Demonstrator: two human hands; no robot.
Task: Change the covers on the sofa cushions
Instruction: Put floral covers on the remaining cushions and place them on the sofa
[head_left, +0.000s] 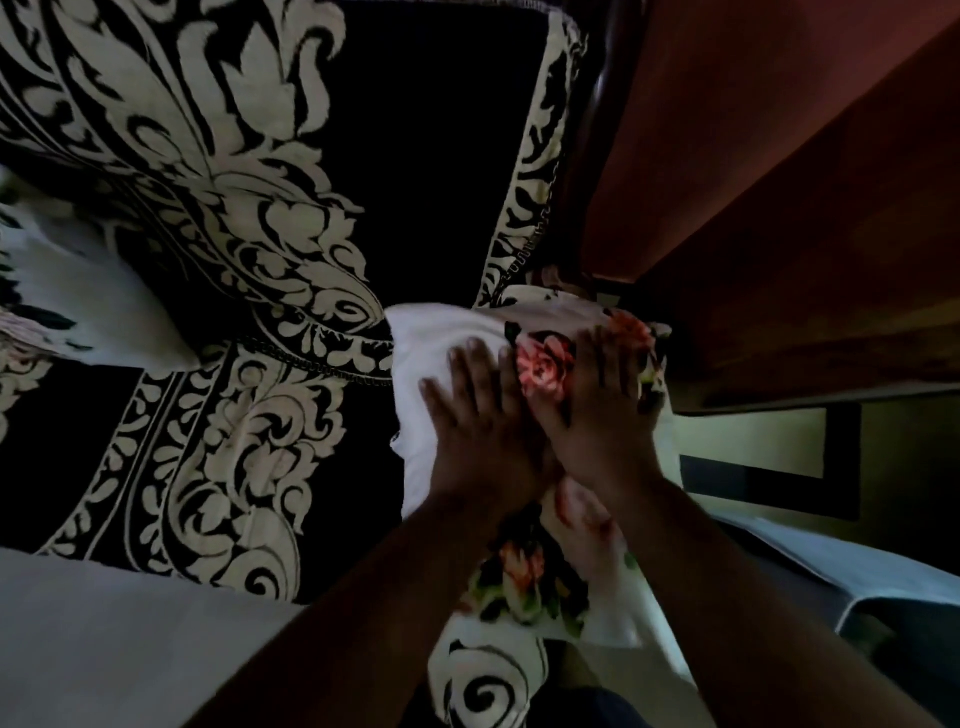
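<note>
A: How will the cushion at centre frame handle?

B: Likely soft and light; best gripped at its edges. Left hand and right hand press flat on it, fingers straight and spread.

A: Anything in the way?

B: The floral cover bunches under the right hand, and the sofa throw crowds the left of frame.

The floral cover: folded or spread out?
Cannot tell: both flat hands, left hand and right hand, hide much of the floral cover.
</note>
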